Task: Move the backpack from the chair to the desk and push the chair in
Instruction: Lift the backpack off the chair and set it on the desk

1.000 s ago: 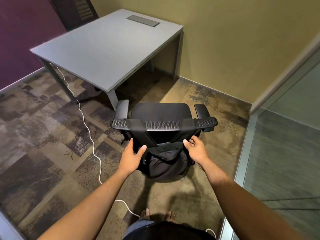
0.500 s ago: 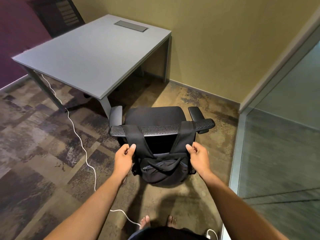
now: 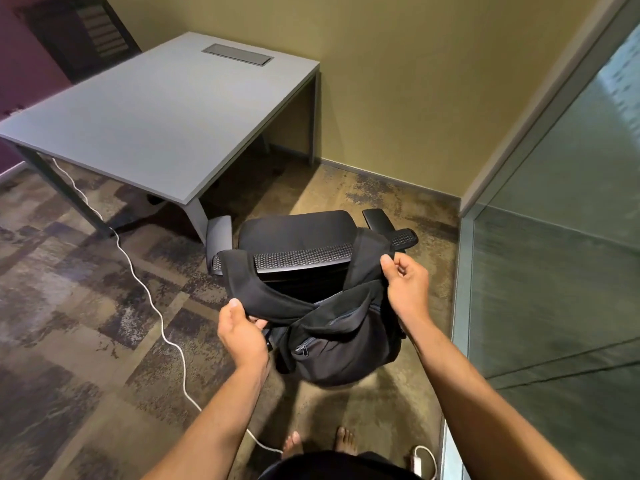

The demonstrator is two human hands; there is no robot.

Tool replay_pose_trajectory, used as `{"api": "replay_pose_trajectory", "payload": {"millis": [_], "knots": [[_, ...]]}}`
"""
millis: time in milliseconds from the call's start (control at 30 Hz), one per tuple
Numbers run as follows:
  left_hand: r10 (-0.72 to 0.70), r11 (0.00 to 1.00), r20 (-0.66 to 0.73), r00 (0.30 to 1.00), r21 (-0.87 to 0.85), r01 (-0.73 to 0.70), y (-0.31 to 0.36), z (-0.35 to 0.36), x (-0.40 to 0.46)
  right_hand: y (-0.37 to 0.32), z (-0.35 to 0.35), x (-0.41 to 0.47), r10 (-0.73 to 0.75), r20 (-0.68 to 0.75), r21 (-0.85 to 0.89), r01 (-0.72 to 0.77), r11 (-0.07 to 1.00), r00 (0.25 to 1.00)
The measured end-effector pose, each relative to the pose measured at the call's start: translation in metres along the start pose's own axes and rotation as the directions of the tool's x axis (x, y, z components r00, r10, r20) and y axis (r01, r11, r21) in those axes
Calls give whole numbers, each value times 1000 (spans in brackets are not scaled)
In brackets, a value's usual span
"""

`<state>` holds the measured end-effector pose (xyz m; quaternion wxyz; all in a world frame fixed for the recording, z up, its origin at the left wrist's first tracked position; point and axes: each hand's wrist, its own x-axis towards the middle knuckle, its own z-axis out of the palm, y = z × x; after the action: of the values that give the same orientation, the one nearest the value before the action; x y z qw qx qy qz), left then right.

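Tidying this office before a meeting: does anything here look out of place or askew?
Yes. A white cable trails loose across the carpet from under the desk towards the bare feet, a trip risk. The chair stands pulled out and angled away from the desk, and the backpack hangs off its back.

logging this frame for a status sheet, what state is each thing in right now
black fabric backpack: hanging behind the chair back, straps partly over its top edge, front zip pocket shut
black mesh-backed office chair: out from the desk, seat bare
grey rectangular desk: top bare, cable hatch shut
white cable: lying loose across the carpet
left hand: gripping one strap
right hand: gripping the other strap
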<state>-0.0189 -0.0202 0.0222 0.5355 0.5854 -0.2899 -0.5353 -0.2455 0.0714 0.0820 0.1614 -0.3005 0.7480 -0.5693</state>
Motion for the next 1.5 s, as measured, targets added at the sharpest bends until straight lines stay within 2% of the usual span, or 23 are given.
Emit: {"api": "replay_pose_trajectory", "payload": {"millis": [100, 233, 400, 500, 633, 700, 767, 833, 933, 1033, 1133, 1367, 1433, 1500], "knots": [[-56, 996, -51, 997, -66, 52, 0, 2, -2, -5, 0, 0, -5, 1, -7, 5, 1000, 1000], [-52, 992, -79, 996, -115, 42, 3, -1, -1, -8, 4, -2, -18, 27, -15, 19, 1000, 999], [29, 1000, -150, 988, -3, -30, 8, -10, 7, -10, 17, -9, -16, 62, -21, 17, 1000, 998], [58, 998, -144, 988, 43, -53, 9, -16, 7, -10, 25, -11, -3, 70, -16, 4, 1000, 998], [204, 961, -27, 979, 194, -195, 11, -29, 13, -6, 32, -11, 19, 80, 27, -21, 999, 997], [225, 942, 53, 973, 242, -231, 12, -35, 22, -4, 35, -11, 18, 77, 40, -21, 999, 997], [205, 943, 190, 960, 226, -246, 12, -40, 25, -5, 38, -13, 18, 70, 55, -21, 998, 997], [172, 933, 360, 917, 239, -269, 9, -44, 22, -7, 38, -14, 15, 66, 60, -19, 998, 998], [50, 876, 544, 837, 379, -299, -4, -51, 22, -9, 36, -15, 11, 60, 61, -15, 998, 998], [-86, 802, 596, 798, 517, -299, -17, -53, 20, -9, 26, -17, 18, 44, 81, -22, 996, 999], [-167, 756, 616, 770, 581, -301, -24, -45, 6, -8, 9, -17, 63, 15, 106, -65, 992, 998], [-158, 657, 775, 612, 545, -521, -45, -7, -25, 2, -35, -8, 133, -33, 142, -127, 982, 991], [-140, 631, 779, 611, 546, -551, -48, 8, -37, 6, -49, 0, 148, -39, 157, -140, 978, 988], [-95, 649, 777, 623, 522, -553, -51, 23, -50, 8, -65, 10, 141, -43, 155, -133, 979, 989]]}}
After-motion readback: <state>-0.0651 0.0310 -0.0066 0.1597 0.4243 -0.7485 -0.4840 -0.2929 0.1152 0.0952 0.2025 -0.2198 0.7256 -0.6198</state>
